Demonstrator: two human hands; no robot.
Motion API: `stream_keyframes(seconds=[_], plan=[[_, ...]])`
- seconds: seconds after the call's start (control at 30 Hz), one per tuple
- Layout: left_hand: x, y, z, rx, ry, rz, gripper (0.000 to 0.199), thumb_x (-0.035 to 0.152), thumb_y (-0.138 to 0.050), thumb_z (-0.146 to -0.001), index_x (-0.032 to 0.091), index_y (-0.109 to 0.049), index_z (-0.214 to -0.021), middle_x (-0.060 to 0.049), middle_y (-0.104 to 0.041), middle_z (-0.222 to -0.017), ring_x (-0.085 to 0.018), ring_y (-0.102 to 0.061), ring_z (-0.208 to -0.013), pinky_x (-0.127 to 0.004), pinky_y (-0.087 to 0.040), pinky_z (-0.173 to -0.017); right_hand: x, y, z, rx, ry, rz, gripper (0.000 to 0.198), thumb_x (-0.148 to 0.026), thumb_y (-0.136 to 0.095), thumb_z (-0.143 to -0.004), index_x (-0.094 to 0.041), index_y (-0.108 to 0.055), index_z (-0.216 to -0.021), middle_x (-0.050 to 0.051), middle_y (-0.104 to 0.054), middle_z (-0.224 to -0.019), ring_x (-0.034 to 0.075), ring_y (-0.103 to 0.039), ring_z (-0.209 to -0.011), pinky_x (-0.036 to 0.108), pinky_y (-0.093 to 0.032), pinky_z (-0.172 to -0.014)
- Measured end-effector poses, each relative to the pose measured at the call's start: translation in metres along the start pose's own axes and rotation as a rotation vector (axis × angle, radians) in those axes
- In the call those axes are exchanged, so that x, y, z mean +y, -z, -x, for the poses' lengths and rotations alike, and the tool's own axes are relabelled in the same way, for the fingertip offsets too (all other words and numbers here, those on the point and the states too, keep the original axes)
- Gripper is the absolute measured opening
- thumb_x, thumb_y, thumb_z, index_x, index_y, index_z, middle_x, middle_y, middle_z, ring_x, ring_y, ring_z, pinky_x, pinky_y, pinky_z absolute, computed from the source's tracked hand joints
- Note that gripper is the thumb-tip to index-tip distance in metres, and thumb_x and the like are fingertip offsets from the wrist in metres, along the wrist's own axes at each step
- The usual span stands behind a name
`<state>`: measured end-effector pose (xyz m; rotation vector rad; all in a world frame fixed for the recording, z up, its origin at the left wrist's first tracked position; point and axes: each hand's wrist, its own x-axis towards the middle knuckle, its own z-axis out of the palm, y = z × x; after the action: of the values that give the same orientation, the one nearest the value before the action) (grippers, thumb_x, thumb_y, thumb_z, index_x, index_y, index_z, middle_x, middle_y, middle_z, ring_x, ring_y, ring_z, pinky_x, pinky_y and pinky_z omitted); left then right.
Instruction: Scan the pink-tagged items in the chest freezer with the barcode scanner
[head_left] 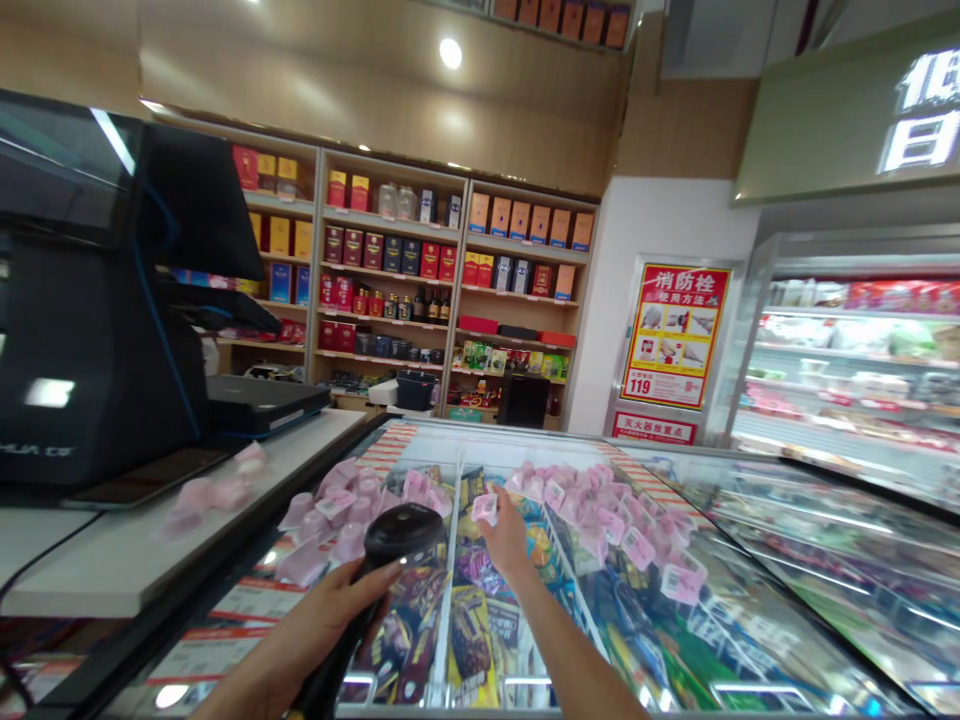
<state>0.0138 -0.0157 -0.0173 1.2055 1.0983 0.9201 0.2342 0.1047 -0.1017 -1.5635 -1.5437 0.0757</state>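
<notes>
My left hand point(349, 605) is wrapped round the handle of a black barcode scanner point(403, 528), its head tilted up over the glass lid. In front of it, my right hand point(504, 535) pinches a small pink packet point(485, 508) with a white label. Beneath both hands lies the freezer's glass top point(442, 440). A pile of similar pink packets point(349, 505) rests on the glass to the left. Another pile of pink packets point(600, 505) spreads out on the right. Colourful packaged goods point(472, 640) show through the glass below.
On the left, a black checkout terminal point(97, 330) stands on a white counter point(97, 575), with a few more pink packets point(206, 495) near its edge. Shelves of boxes and bottles point(390, 255) line the back wall. A lit refrigerated display point(855, 360) stands at the right.
</notes>
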Motion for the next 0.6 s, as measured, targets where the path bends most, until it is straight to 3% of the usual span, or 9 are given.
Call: stream_keyframes(seconds=[0.13, 0.3, 0.5, 0.6], plan=[[-0.002, 0.014, 0.003, -0.004, -0.011, -0.001, 0.036, 0.052, -0.057, -0.057, 0.016, -0.050, -0.059, 0.006, -0.045, -0.047, -0.007, -0.040, -0.041, -0.019, -0.032, -0.041, -0.023, -0.029, -0.004, -0.076, -0.002, 0.108, 0.046, -0.019, -0.041, -0.071, -0.009, -0.040, -0.115, 0.012, -0.050, -0.114, 0.021, -0.044, -0.108, 0.033, -0.032, -0.090], [0.004, 0.014, 0.011, 0.076, -0.014, -0.014, 0.037, 0.054, -0.058, -0.053, 0.018, -0.050, -0.056, 0.004, -0.048, -0.047, -0.010, -0.044, -0.042, -0.021, -0.034, -0.043, -0.046, -0.050, -0.005, -0.125, 0.001, 0.148, 0.050, -0.014, -0.037, -0.072, -0.011, -0.032, -0.122, 0.014, -0.041, -0.122, 0.023, -0.038, -0.113, 0.038, -0.030, -0.091], [0.005, 0.002, 0.006, 0.047, -0.009, -0.059, 0.034, 0.051, -0.061, -0.052, 0.018, -0.051, -0.051, 0.004, -0.047, -0.042, -0.011, -0.046, -0.041, -0.022, -0.035, -0.043, -0.050, -0.052, -0.003, -0.345, 0.071, 0.134, 0.068, -0.010, -0.040, -0.065, -0.014, -0.015, -0.129, 0.014, -0.026, -0.132, 0.024, -0.023, -0.121, 0.049, -0.019, -0.094], [0.006, -0.007, 0.003, 0.042, -0.028, -0.092, 0.034, 0.051, -0.060, -0.051, 0.018, -0.052, -0.052, 0.003, -0.049, -0.042, -0.012, -0.047, -0.042, -0.023, -0.036, -0.042, -0.042, -0.037, -0.002, -0.340, 0.072, 0.122, 0.076, -0.013, -0.043, -0.063, -0.018, -0.009, -0.130, 0.012, -0.024, -0.133, 0.024, -0.019, -0.122, 0.049, -0.017, -0.095]])
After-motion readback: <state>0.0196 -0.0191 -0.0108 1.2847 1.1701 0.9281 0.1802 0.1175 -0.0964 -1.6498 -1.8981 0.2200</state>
